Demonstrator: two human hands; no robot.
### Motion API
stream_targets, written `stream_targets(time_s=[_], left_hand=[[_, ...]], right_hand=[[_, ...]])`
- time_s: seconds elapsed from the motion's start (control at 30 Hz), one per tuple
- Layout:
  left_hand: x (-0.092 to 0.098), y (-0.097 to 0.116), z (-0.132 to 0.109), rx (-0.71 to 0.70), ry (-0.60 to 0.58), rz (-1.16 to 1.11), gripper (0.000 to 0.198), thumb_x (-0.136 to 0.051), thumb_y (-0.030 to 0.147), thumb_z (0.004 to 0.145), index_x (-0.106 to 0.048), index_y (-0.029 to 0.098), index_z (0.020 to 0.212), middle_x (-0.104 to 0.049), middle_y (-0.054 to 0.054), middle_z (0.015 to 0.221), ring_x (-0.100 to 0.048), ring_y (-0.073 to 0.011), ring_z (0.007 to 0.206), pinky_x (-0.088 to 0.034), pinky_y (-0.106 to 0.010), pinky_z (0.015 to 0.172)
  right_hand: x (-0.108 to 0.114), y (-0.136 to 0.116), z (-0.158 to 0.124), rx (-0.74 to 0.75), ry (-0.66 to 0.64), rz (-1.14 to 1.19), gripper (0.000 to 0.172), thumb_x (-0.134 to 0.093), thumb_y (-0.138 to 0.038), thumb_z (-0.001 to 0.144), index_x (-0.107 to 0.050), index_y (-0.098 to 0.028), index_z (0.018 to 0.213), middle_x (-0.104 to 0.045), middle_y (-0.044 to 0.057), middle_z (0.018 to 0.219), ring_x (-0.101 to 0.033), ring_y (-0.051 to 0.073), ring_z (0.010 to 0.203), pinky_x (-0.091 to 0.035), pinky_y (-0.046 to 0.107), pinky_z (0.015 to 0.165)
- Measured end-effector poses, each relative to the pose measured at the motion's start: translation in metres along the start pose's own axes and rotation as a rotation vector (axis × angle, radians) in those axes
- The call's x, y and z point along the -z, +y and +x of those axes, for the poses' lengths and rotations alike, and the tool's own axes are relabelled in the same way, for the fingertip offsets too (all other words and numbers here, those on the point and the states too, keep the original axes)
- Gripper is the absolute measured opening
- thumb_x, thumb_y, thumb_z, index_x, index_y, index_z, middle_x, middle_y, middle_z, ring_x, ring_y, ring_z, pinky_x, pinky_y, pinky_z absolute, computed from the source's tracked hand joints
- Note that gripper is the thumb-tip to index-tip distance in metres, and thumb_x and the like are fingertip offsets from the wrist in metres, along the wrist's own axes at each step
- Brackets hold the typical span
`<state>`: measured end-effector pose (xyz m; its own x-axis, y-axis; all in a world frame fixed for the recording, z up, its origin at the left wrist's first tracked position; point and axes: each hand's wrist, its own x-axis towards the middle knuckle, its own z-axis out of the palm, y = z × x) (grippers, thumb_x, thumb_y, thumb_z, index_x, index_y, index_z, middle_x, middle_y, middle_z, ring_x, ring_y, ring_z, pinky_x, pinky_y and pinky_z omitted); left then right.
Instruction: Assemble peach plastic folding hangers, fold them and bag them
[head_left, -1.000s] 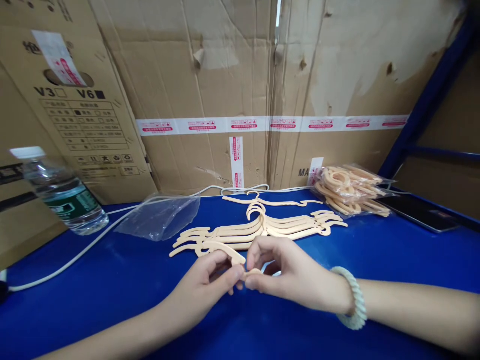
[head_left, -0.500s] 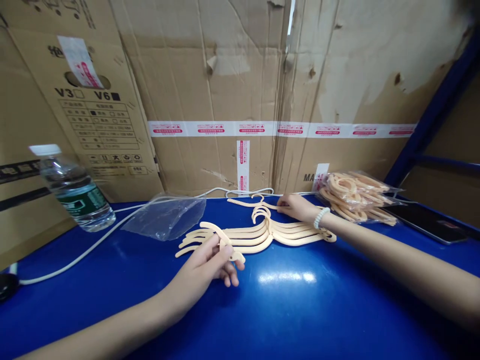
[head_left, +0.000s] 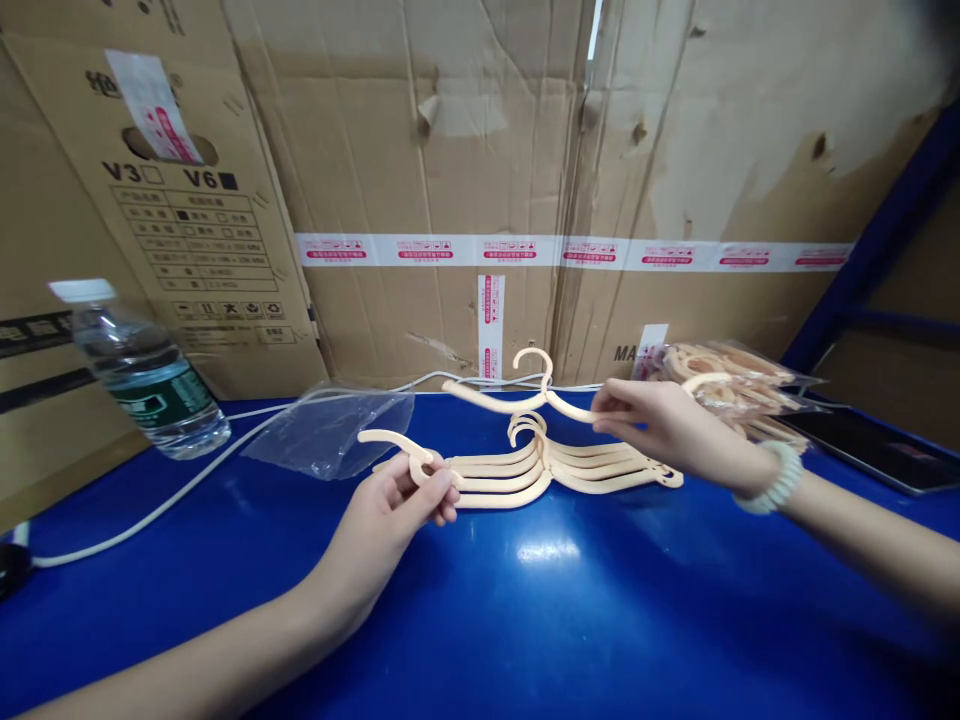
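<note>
My left hand (head_left: 394, 510) is closed on a loose beige hanger arm (head_left: 386, 438), a short curved piece with a rounded end, pinched between thumb and fingers. Raised above the table, a beige clothes hanger (head_left: 496, 404) with its hook upward is gripped by my right hand (head_left: 664, 425) along its right arm. Part of that arm is hidden behind the fingers. Between and below my hands, several similar hangers (head_left: 517, 485) lie nested in a row on the blue table (head_left: 480, 620), hooks toward the back. My left hand covers some of their left ends.
At the left stand a water bottle (head_left: 154, 375) and a crumpled clear plastic bag (head_left: 337, 430). A white cable (head_left: 150, 520) crosses the table. Bagged beige hanger parts (head_left: 750, 362) and a dark tablet-like device (head_left: 877, 450) lie at the right. Cardboard (head_left: 420, 170) lines the back.
My right hand has lifted the hanger from the table behind the row and brought it nearer. My left hand has shifted slightly left and turned the hanger arm toward level.
</note>
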<state>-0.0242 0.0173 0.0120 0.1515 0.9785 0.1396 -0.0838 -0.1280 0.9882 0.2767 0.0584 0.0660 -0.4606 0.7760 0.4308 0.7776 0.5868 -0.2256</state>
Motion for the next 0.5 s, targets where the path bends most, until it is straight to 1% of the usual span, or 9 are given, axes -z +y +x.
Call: stream_targets(time_s=[0.07,0.2,0.27,0.33,0.43,0.5], left_hand=[[0.000,0.000,0.001,-0.001,0.038,-0.021,0.026,-0.073,0.039,0.081,-0.061,0.017,0.084,-0.059,0.001,0.072,-0.053,-0.0128,0.068,-0.042,-0.025,0.065],[-0.001,-0.001,0.001,-0.014,0.085,-0.059,0.028,-0.077,0.040,0.078,-0.062,0.017,0.083,-0.057,0.002,0.070,-0.049,-0.0128,0.071,-0.040,-0.024,0.068],[-0.001,-0.002,0.001,-0.003,0.091,-0.081,0.031,-0.079,0.042,0.075,-0.062,0.017,0.082,-0.057,0.003,0.069,-0.049,-0.0127,0.071,-0.040,-0.024,0.069],[-0.001,-0.004,0.001,0.019,0.079,-0.118,0.032,-0.081,0.042,0.074,-0.062,0.017,0.081,-0.056,0.003,0.069,-0.048,-0.0122,0.071,-0.039,-0.023,0.069],[-0.001,-0.005,0.001,0.057,0.030,-0.209,0.026,-0.079,0.039,0.078,-0.062,0.019,0.081,-0.057,0.002,0.076,-0.049,-0.0121,0.075,-0.042,-0.023,0.073],[-0.002,-0.004,0.000,0.084,0.003,-0.256,0.021,-0.076,0.036,0.081,-0.064,0.019,0.083,-0.060,0.000,0.088,-0.051,-0.0133,0.083,-0.043,-0.025,0.078]], right_hand=[[-0.003,-0.004,-0.019,0.028,0.023,0.054,0.009,-0.054,-0.027,0.090,-0.054,-0.021,0.084,-0.066,0.003,0.078,-0.062,0.016,0.067,-0.048,0.027,0.061],[-0.017,-0.003,-0.046,0.000,0.096,0.134,0.009,-0.053,-0.030,0.093,-0.055,-0.021,0.091,-0.066,0.003,0.082,-0.063,0.017,0.071,-0.052,0.027,0.063],[-0.023,0.000,-0.052,-0.022,0.140,0.171,0.014,-0.054,-0.032,0.093,-0.058,-0.021,0.101,-0.068,0.005,0.085,-0.065,0.018,0.074,-0.053,0.028,0.064],[-0.026,0.001,-0.056,-0.031,0.138,0.212,0.020,-0.055,-0.032,0.093,-0.059,-0.022,0.110,-0.069,0.006,0.089,-0.067,0.019,0.077,-0.055,0.029,0.065],[-0.026,0.002,-0.058,-0.014,0.106,0.293,0.019,-0.056,-0.030,0.093,-0.062,-0.025,0.110,-0.070,0.006,0.096,-0.068,0.019,0.086,-0.057,0.029,0.073],[-0.026,0.002,-0.059,-0.006,0.088,0.340,0.018,-0.057,-0.028,0.093,-0.063,-0.026,0.110,-0.070,0.005,0.102,-0.068,0.019,0.091,-0.058,0.029,0.078]])
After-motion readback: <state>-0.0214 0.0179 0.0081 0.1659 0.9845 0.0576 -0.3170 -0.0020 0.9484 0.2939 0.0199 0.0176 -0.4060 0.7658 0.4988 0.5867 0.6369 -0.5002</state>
